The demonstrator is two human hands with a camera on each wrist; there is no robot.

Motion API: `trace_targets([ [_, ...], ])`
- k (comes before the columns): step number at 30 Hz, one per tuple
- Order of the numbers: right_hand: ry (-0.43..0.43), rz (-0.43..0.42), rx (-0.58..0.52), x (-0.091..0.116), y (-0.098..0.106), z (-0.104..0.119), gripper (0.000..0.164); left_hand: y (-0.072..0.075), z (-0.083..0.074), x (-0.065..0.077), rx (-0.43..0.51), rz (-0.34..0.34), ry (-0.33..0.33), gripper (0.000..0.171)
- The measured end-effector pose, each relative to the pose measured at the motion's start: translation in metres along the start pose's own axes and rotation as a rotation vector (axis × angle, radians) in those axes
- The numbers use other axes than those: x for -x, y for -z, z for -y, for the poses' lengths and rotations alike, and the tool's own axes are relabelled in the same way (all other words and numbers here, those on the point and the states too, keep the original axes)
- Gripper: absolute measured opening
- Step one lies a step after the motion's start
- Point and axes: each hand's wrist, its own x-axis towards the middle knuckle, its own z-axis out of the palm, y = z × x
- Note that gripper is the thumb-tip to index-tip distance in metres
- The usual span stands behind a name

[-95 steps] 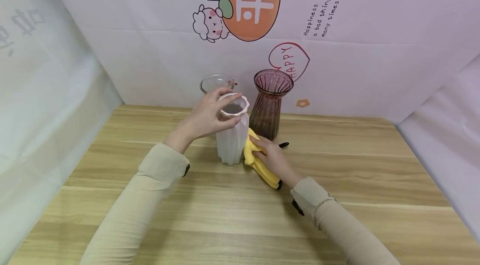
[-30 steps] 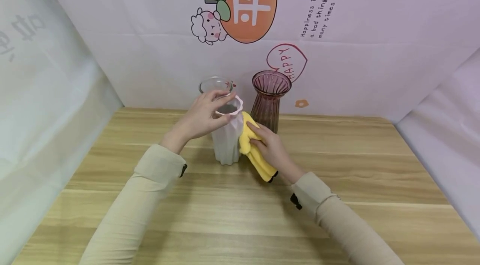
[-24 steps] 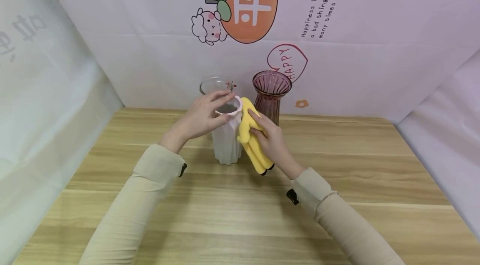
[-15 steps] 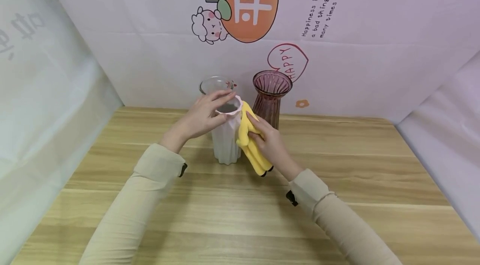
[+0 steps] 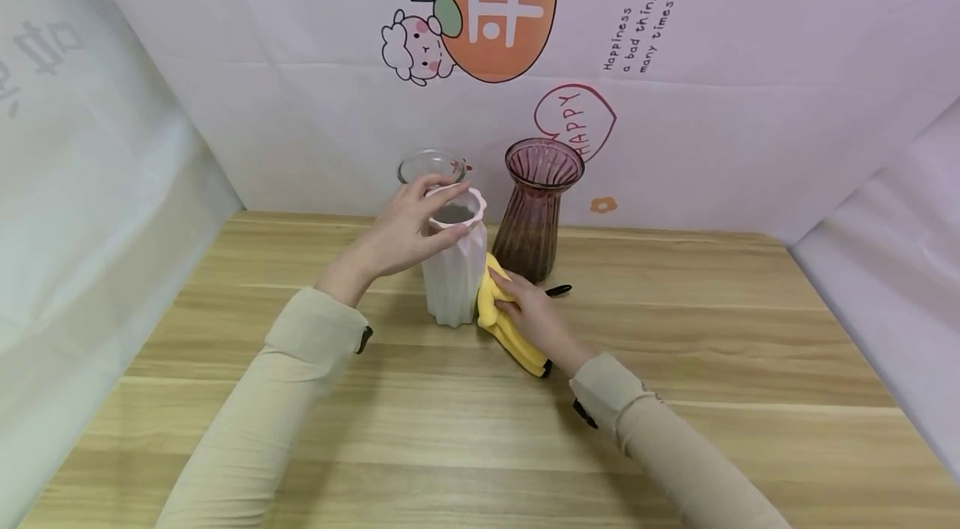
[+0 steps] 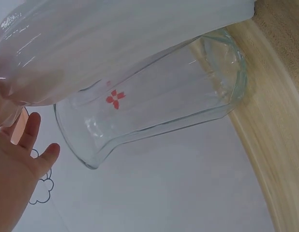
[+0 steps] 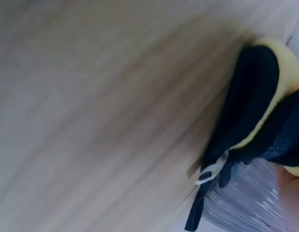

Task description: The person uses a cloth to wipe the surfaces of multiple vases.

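With thumb and fingers around its rim, my left hand [image 5: 401,233] holds a white fluted vase [image 5: 456,283] upright on the wooden table. My right hand [image 5: 534,314] grips a folded yellow cloth [image 5: 513,343] with black trim and presses it against the vase's lower right side. In the right wrist view the cloth's black part [image 7: 253,89] and a black strap [image 7: 200,208] with a pale clip show. Across the top of the left wrist view the white vase [image 6: 115,43] looms close. My left fingers are spread behind its neck in that view.
A purple ribbed glass vase [image 5: 529,229] stands just behind the cloth. Behind the white vase is a clear glass vase [image 6: 164,101], mostly hidden in the head view. A white printed curtain [image 5: 300,112] closes off the table's [image 5: 712,321] back.
My right hand has slid the cloth down the vase's side, from near the rim to near the base, and a black strap end shows again behind it. The left hand keeps its hold.
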Motion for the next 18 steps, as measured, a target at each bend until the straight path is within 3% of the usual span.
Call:
trace_targets([
  [6,0.045,-0.061,0.017,0.001,0.000,-0.002,0.052,0.001,0.000,0.000,-0.041,0.008,0.000,0.109],
  [12,0.128,-0.165,-0.025,-0.005,0.010,0.004,0.051,0.004,0.000,0.002,0.002,0.019,-0.006,0.113],
  [18,0.183,-0.294,-0.143,-0.015,0.026,0.019,0.048,0.005,0.002,0.003,0.060,0.046,-0.021,0.109],
])
